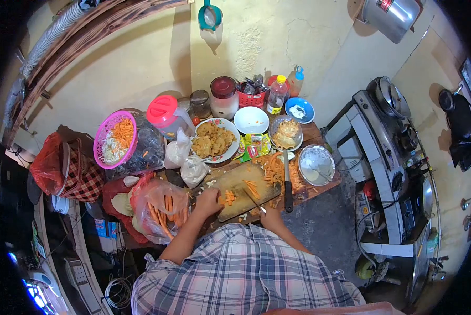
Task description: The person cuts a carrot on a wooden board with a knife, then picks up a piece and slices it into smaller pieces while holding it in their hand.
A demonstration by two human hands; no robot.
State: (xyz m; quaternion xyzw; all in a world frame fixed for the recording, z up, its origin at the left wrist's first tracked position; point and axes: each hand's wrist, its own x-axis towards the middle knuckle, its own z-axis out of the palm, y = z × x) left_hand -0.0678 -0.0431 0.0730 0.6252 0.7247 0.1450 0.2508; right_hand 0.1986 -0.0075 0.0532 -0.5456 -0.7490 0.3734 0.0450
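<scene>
You had your right hand (270, 217) at the near edge of the cutting board (238, 181), its grip clamped around the handle of a knife (255, 200) whose blade reached over the board. Your left hand (209, 202) was at the board's left end, fingers bent, just beside the cut carrot pieces (229, 197) lying on it; you could not tell whether that grip pinched anything. Carrot sticks (251, 187) lay on the board near the blade's tip. Left of the board, a clear plastic bag (162, 205) held whole carrots. Beyond the board, the counter (312, 135) carried a floral-rimmed plate (230, 151) of fritters. Right of the board lay a black-handled knife (288, 197), amid grated carrot (272, 167), with a metal bowl (317, 164) farther right.
</scene>
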